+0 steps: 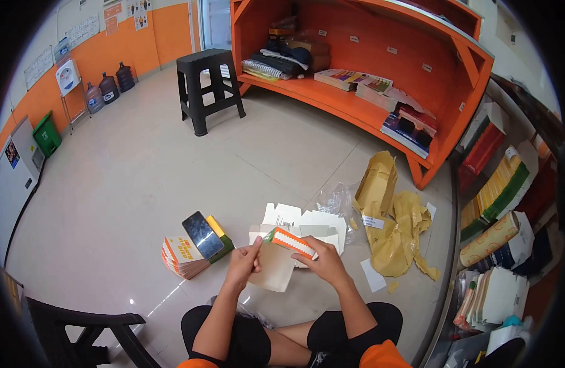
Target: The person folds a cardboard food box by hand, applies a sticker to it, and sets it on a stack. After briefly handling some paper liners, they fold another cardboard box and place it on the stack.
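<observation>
Between my two hands is a small cream carton (pixel 272 268) with an orange-and-white striped stack (pixel 295 243) along its upper side and a bit of green at one corner. My left hand (pixel 244 264) pinches the carton's left edge with thumb raised. My right hand (pixel 324 260) is wrapped round the right end of the striped stack. Beyond them, unfolded white cartons (pixel 307 222) lie on the floor, partly hidden by what I hold. On the left, a fanned pile of orange-and-white printed cards (pixel 183 256) touches a dark phone (pixel 203 235), which rests against a yellow-and-green box (pixel 221 236).
Torn brown wrapping paper (pixel 393 239), clear plastic (pixel 334 202) and a white paper slip (pixel 373 275) lie on the right. An orange shelf (pixel 350 107) with books stands behind, a black stool (pixel 207 80) beside it. Packed shelving (pixel 497 245) lines the right edge.
</observation>
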{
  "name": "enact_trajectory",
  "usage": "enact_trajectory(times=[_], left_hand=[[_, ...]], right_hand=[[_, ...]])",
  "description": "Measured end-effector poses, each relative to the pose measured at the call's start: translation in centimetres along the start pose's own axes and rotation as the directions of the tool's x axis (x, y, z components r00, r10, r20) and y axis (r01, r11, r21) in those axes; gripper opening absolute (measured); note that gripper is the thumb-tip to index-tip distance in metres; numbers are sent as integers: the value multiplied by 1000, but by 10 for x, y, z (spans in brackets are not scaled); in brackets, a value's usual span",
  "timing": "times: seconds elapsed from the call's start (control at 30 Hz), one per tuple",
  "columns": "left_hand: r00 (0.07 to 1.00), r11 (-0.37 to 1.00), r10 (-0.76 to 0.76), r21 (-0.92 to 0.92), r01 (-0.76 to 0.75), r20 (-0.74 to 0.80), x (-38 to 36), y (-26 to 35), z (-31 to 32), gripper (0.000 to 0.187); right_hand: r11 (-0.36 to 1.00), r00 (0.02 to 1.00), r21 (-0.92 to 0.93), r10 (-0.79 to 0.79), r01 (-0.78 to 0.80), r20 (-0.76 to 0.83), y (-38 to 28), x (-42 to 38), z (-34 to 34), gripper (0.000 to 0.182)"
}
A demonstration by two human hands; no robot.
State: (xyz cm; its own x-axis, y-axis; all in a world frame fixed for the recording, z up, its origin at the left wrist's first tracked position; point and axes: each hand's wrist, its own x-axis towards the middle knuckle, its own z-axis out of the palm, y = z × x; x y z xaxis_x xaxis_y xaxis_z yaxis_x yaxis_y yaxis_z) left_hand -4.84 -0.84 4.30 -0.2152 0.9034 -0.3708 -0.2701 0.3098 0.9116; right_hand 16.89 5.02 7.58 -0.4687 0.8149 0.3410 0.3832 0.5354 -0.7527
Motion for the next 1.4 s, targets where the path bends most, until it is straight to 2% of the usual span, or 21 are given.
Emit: enact_trajectory(times=[0.03, 0.07, 0.13, 0.17, 0.2, 0.3, 0.33, 0.43, 0.47, 0.57, 0.77, 0.87, 0.93, 0.97, 1.0, 1.1, 1.13, 1.17, 1.27, 1.33, 1.4], left_hand=[[994, 951, 73, 305, -44, -84, -1, 3, -3, 28], [965, 860, 194, 504, -82, -175, 3, 0, -4, 27], [904, 857, 428, 314, -409, 7, 3, -2, 3, 26], [835, 814, 545, 191, -548, 75, 3, -4, 8, 27], [869, 887, 452, 5, -463, 200, -7, 7, 17, 35], [858, 955, 238, 52, -293, 456, -10, 10, 18, 41], [851, 955, 265, -2, -296, 453, -6, 5, 18, 41], [876, 962, 255, -195, -188, 409, -6, 3, 18, 38], [884, 971, 236, -145, -192, 404, -6, 2, 17, 38], [914, 982, 189, -60, -179, 359, -3, -4, 16, 35], [975, 967, 124, -245, -77, 186, -3, 4, 20, 30], [976, 972, 121, -221, -79, 181, 0, -2, 16, 25], [968, 978, 161, -166, -130, 191, 1, -8, 20, 20], [970, 982, 186, -66, -177, 157, 0, -12, 22, 18], [969, 975, 214, 36, -220, 127, 0, -15, 25, 16], [947, 920, 308, 222, -322, 96, 0, -12, 26, 19], [947, 912, 307, 255, -322, 96, -1, -7, 25, 19], [947, 902, 308, 286, -323, 97, -3, -3, 25, 20], [972, 973, 227, 36, -229, 62, -10, 1, 32, 19], [950, 950, 308, 38, -311, 55, -4, -6, 30, 19], [917, 917, 394, 39, -397, 62, 0, -11, 29, 21]], right_hand=[[999, 997, -21, 47, -46, 62, 0, 0, -7, 40], [995, 988, -43, 96, -92, 123, 2, -1, -16, 41], [981, 957, 2, 191, -196, 217, -7, -1, -26, 41], [983, 956, 31, 170, -183, 239, -5, -2, -25, 38], [984, 954, 59, 149, -170, 262, -2, -2, -23, 34], [969, 977, 218, 75, -119, 200, 11, -1, -11, 26], [955, 987, 281, 52, -94, 154, 14, -2, -9, 23], [803, 916, 441, 341, -402, 213, 12, -1, -12, 17], [788, 931, 495, 315, -366, 186, 22, -1, -7, 16], [798, 913, 445, 359, -407, 193, 15, -1, -11, 17], [469, 848, 717, 397, -516, 351, 10, 2, -16, 21], [506, 855, 696, 387, -510, 345, 15, 2, -13, 19], [617, 882, 630, 319, -471, 348, 23, 0, -7, 19], [669, 893, 595, 283, -446, 350, 29, -2, -3, 19], [798, 976, 562, 185, -219, 118, 24, -1, 12, 18], [964, 966, 61, 259, -259, 8, 12, -3, 8, 23], [968, 969, 39, 247, -246, -4, 7, -3, 8, 19], [964, 968, 108, 249, -245, -29, 9, -4, 13, 18], [894, 949, 359, 311, -269, -61, 12, -4, 22, 16], [743, 913, 582, 409, -329, -6, 3, -2, 20, 16], [729, 947, 636, 322, -253, 8, 8, -2, 22, 17]])
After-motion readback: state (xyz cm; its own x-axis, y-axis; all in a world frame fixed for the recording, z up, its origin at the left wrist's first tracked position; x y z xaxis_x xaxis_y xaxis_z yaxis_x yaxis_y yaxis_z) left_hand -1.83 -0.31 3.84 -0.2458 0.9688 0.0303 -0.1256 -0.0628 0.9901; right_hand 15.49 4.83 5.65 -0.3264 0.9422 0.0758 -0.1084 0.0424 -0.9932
